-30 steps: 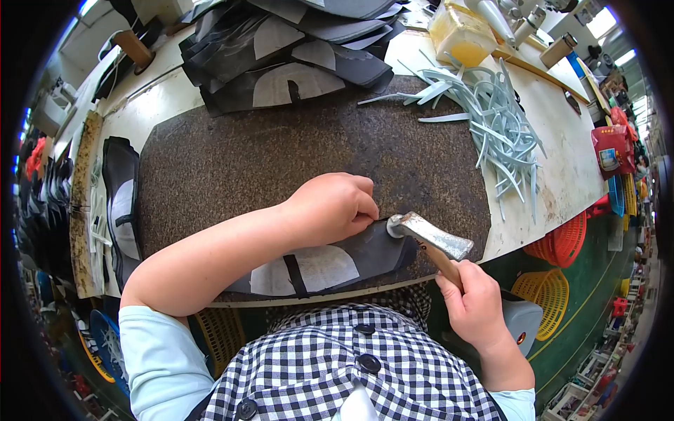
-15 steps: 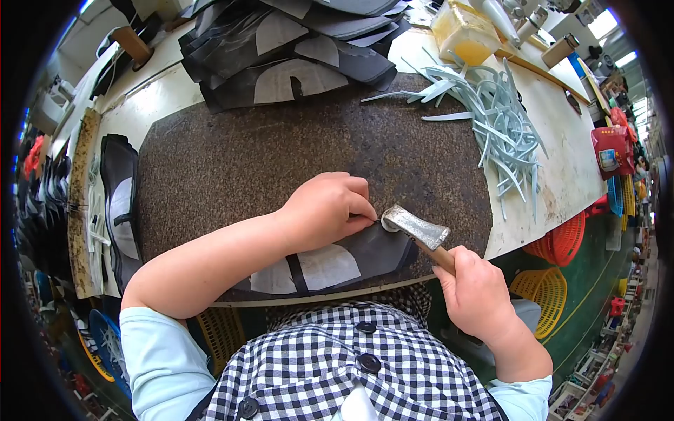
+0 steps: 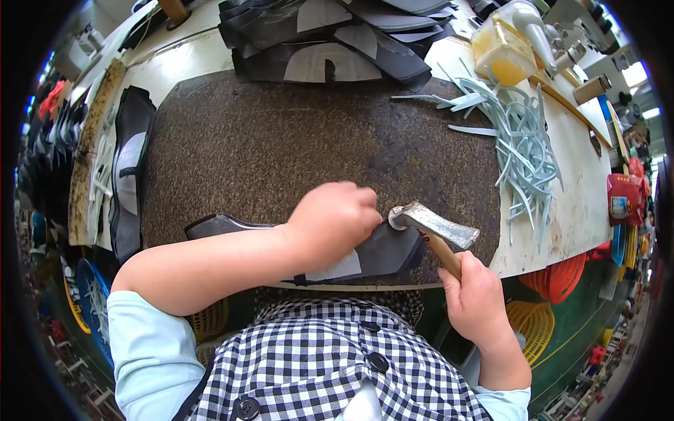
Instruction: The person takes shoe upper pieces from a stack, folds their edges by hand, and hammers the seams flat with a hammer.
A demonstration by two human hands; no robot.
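Note:
My right hand (image 3: pixel 475 293) grips the wooden handle of a hammer (image 3: pixel 441 226). The round face of its metal head rests on or just over the upper edge of a dark cut piece (image 3: pixel 388 254), which looks like a shoe upper. Beside the hammer head my left hand (image 3: pixel 335 223) is closed, thumb and fingers pinched at that same edge. The piece lies flat along the near side of a brown board (image 3: pixel 295 140) and has a pale grey patch (image 3: pixel 345 266). My left hand and forearm cover its middle.
Stacked dark pieces (image 3: pixel 309 42) fill the back. Light blue strips (image 3: pixel 523 147) lie in a heap at right, near a yellowish glue container (image 3: pixel 502 52). Another dark piece (image 3: pixel 130 175) sits at the left edge. Red (image 3: pixel 565 277) and yellow baskets (image 3: pixel 530 326) stand below, right.
The camera view has shifted, so the board's contents appear moved. My left wrist has turned over the piece, covering more of its patch. The hammer stays by my left fingertips.

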